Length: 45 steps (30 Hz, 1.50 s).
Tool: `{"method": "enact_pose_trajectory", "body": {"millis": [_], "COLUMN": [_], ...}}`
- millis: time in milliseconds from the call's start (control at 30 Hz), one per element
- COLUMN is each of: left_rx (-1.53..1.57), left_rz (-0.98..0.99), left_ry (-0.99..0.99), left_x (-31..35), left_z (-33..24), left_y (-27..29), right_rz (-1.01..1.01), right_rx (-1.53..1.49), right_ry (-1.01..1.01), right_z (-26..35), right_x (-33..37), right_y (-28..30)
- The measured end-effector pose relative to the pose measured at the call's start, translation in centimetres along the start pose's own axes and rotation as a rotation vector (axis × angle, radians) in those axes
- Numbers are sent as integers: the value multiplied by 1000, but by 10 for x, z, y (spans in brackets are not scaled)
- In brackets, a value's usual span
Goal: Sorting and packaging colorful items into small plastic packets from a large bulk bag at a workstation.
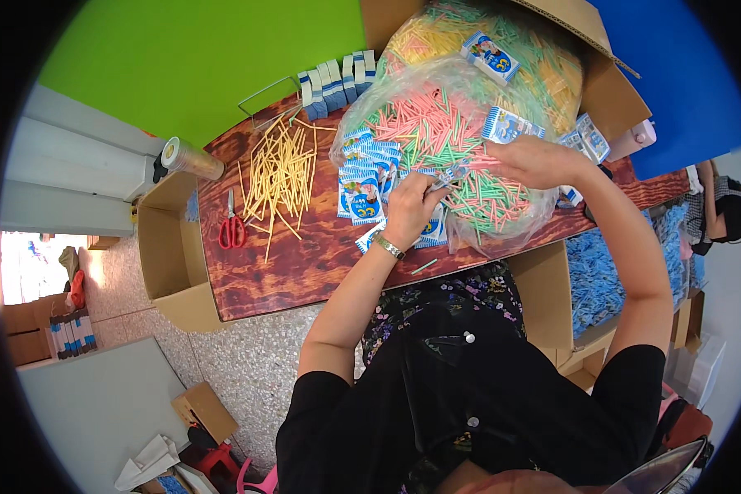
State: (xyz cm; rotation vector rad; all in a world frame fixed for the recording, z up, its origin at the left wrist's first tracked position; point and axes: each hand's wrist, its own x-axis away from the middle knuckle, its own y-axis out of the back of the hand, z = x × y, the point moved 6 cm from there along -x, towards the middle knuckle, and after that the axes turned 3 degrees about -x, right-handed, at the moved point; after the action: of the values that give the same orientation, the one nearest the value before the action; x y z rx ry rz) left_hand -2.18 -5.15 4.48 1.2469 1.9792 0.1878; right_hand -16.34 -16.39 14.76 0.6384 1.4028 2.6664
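The person stood close at the counter (251,288), both bare hands together over a heap of pink and green sticks (428,123). The left hand (412,207), a metal-banded watch (389,245) at its wrist, was pinched closed, thumb against fingers, on a small clear-and-blue packet (450,174). That packet sat between the two hands, above the near part of the heap. The right hand (535,161) reached in from the other side, its fingers bent and partly closed above the sticks; from where I stood I couldn't tell whether it gripped anything.

The heap lay in an opened clear plastic bag (539,207). Blue-and-white packets (361,198) were piled just left of it, some beneath the left forearm. Farther left, yellow sticks (280,169) lay in a loose spread, with red-handled scissors (232,230) beside them.
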Motion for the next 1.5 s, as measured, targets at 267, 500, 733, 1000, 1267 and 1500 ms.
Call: {"method": "enact_pose_trajectory", "body": {"millis": [267,500,733,1000,1267,1500], "left_rx": [-14,-11,24,-1,-82,-32], "left_rz": [-40,-49,-30,-57,-98,-117], "left_ry": [-68,-71,-12,-172,-263,-258], "left_x": [-1,0,1,1,0,-13], "left_z": [-6,-2,-2,-12,-20,-30], "left_y": [5,8,11,15,14,8], "right_rz": [162,91,152,183,261,233], "right_rx": [330,364,446,550,612,695], "right_ry": [-49,-58,-93,-165,-223,-215], "right_z": [11,24,25,37,42,64], "right_x": [-20,-22,-25,-27,-36,-42], "right_y": [-2,13,6,10,0,7]}}
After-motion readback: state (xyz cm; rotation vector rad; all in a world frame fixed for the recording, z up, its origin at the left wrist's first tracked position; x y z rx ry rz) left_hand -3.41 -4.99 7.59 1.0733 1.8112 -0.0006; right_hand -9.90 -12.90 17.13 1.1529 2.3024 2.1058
